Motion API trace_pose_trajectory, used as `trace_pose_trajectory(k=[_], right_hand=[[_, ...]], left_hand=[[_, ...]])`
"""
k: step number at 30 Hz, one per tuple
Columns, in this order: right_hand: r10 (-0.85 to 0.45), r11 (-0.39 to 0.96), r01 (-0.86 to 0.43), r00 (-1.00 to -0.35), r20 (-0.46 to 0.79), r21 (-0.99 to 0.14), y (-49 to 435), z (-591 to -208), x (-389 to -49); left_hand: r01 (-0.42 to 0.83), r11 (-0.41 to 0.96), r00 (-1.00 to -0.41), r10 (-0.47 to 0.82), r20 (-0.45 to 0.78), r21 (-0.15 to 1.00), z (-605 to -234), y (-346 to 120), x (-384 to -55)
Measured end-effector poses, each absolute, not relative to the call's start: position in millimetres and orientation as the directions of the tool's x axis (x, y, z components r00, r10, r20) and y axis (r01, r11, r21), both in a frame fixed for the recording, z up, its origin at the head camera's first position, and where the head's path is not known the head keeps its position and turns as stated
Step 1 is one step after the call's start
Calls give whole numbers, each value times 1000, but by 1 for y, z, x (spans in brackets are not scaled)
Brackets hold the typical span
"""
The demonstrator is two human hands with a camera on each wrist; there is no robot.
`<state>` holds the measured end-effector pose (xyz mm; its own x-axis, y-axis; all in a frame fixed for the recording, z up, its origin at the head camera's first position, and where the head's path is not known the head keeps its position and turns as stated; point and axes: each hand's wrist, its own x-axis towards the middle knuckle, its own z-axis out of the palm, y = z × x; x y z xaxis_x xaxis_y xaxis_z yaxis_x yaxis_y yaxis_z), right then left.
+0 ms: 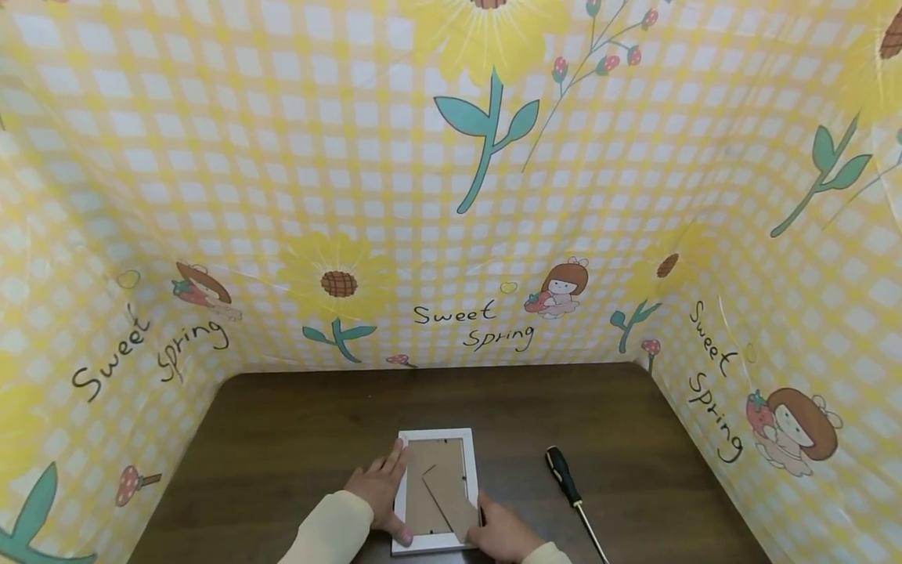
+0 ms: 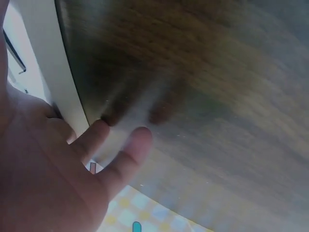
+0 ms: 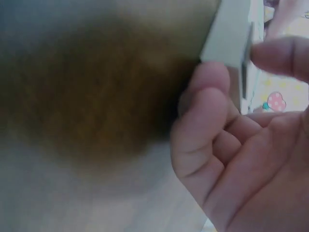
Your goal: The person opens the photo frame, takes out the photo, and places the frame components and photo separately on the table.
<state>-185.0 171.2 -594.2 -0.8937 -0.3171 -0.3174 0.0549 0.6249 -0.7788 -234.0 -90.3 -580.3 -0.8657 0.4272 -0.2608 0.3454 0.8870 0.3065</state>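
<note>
A white picture frame (image 1: 435, 434) lies face down on the dark wooden table, its brown backing board (image 1: 423, 509) showing. A thin stand leg outline (image 1: 438, 500) crosses the board. My left hand (image 1: 380, 489) rests along the frame's left edge, fingers toward the top and thumb at the bottom corner. In the left wrist view, two of its fingers stretch out past the frame. At the lower right corner, my right hand (image 1: 503, 533) pinches the board, which overlaps the white border there. In the right wrist view, the thumb meets a thin raised edge and curled fingers touch the frame's side.
A screwdriver (image 1: 564, 474) with a black handle lies to the right of the frame on the table (image 1: 296, 423). Yellow checked cloth (image 1: 380, 196) with flower prints walls in the table's back and both sides.
</note>
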Motion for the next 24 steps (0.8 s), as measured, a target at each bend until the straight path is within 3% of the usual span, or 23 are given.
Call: trace_pose_trajectory(k=[4, 8, 11, 19, 24], right_hand=[[-343, 625, 25, -889, -303, -780, 180, -591, -191], [-332, 704, -126, -928, -167, -699, 192, -587, -203], [-255, 793, -191, -966, -31, -579, 202, -585, -216], [-112, 938, -181, -966, 232, -297, 238, -585, -248], [3, 969, -41, -984, 176, -242, 260, -592, -257]], left_hand=[[338, 901, -875, 407, -260, 272, -576, -88, -233], [341, 904, -880, 404, -250, 258, -578, -87, -233], [342, 904, -883, 402, -241, 256, -581, -87, -232], [346, 905, -893, 399, -210, 248, -591, -88, -233], [353, 900, -889, 408, -207, 257, -594, -89, -233]])
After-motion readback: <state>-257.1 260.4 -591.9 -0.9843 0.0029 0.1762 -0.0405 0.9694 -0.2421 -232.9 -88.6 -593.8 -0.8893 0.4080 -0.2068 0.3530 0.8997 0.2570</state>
